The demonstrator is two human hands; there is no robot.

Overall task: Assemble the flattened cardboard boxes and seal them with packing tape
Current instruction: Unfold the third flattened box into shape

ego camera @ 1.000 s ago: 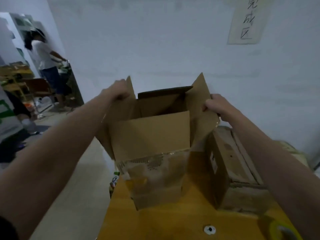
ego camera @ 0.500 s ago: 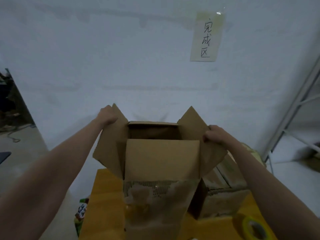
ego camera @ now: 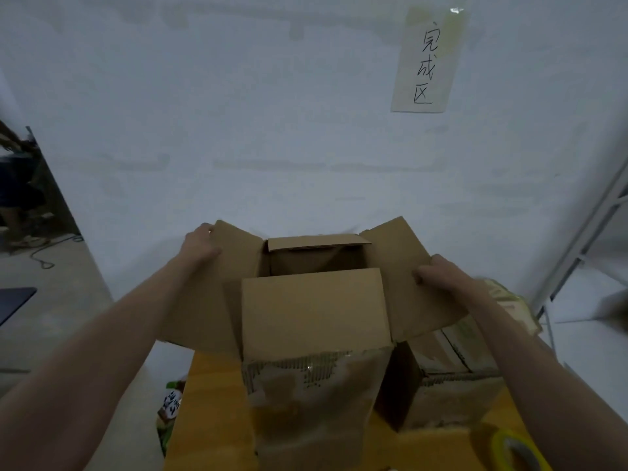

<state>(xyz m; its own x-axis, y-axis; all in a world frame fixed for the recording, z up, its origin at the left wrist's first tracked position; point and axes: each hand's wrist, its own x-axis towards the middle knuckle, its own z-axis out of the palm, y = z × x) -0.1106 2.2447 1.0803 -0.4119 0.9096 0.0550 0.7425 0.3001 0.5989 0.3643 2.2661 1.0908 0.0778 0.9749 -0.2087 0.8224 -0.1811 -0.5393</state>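
An open box [ego camera: 314,334] stands on the table [ego camera: 207,419], a second box [ego camera: 448,385] just right, tape roll [ego camera: 516,450] nearer.

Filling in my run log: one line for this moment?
left hand: grips left flap | right hand: grips right flap | brown cardboard box: upright, open | yellow tape roll: on table

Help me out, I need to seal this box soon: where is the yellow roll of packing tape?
The yellow roll of packing tape lies at the head view's bottom right, on the yellow table, just in front of the smaller cardboard box.
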